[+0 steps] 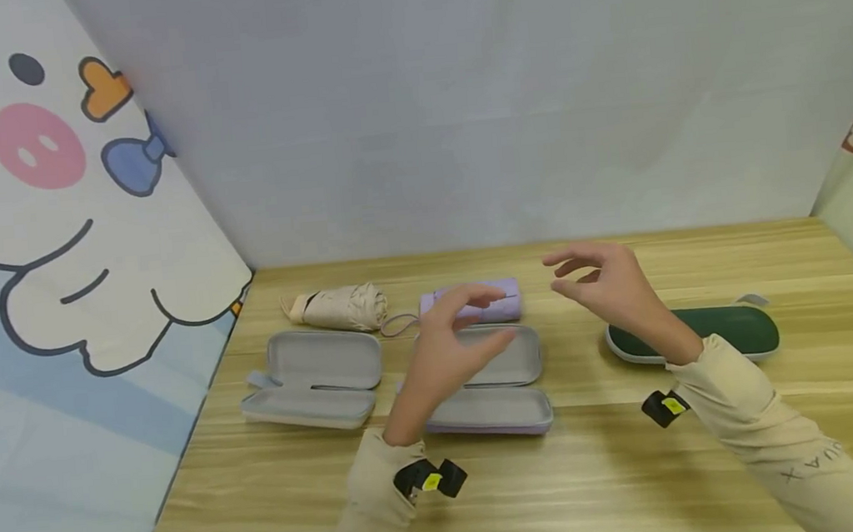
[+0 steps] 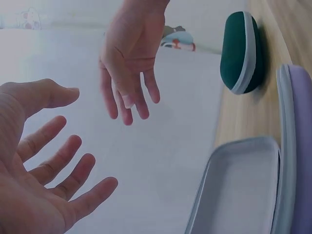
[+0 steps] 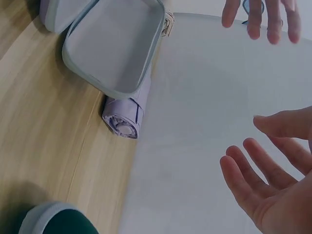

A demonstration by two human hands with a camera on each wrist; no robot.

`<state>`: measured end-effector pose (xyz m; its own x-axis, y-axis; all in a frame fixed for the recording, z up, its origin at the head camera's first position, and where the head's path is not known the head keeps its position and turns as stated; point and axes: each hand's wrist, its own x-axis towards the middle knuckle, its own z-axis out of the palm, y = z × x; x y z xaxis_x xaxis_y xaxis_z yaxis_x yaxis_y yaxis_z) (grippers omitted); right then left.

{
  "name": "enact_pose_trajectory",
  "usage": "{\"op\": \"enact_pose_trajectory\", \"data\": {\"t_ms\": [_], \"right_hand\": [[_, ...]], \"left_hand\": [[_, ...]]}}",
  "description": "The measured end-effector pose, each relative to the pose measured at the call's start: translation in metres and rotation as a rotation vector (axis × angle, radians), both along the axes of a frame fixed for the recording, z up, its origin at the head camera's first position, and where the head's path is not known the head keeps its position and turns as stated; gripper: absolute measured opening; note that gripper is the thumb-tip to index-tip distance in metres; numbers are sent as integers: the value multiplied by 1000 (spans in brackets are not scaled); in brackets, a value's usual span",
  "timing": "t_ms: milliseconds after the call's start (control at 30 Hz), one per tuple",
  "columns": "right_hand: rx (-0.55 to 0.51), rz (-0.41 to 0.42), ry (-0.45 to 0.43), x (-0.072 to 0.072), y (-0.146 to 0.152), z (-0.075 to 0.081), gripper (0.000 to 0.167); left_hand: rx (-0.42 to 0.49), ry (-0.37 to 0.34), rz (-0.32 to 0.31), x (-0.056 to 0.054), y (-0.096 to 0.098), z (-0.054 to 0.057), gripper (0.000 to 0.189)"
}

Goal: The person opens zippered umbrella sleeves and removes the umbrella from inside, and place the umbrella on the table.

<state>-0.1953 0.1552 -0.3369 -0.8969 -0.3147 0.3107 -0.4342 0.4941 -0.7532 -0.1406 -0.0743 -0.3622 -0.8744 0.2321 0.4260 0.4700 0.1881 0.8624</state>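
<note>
My left hand (image 1: 444, 352) hovers over an open purple case (image 1: 494, 415), thumb and fingers spread apart and nothing between them. To the right, my right hand (image 1: 612, 285) is raised with gently bent fingers, also holding nothing; its wrist overlaps a closed dark green zip case (image 1: 736, 329). The two hands face each other across a gap, as the left wrist view confirms. Behind the purple case lies a folded purple umbrella (image 1: 508, 301) with a loop strap, partly hidden by the left hand. Its rolled end (image 3: 124, 124) shows in the right wrist view.
An open cream case (image 1: 310, 405) with grey lining sits at the left, a folded beige umbrella (image 1: 343, 308) just behind it. The wooden table (image 1: 564, 489) meets a pale cloth backdrop (image 1: 461, 130) at its far edge. A cartoon-printed cloth (image 1: 97, 283) borders the left side.
</note>
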Motion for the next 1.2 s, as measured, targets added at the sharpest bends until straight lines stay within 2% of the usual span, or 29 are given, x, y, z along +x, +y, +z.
{"op": "enact_pose_trajectory", "data": {"t_ms": [300,567,767,1033,1200], "right_hand": [[36,-9,134,11,21,6,23],[77,-59,116,20,43,8,24],[94,-110,103,24,64,3,24],[76,-159,81,22,90,-3,24],[60,-176,131,19,102,-5,22]], "left_hand": [[8,-57,-57,-10,28,-4,45],[-35,-67,-51,-20,46,-8,44],[-58,-125,-57,-28,63,-12,43],[-97,-166,-101,-37,86,-20,42],[-106,-188,-117,-42,99,-24,42]]}}
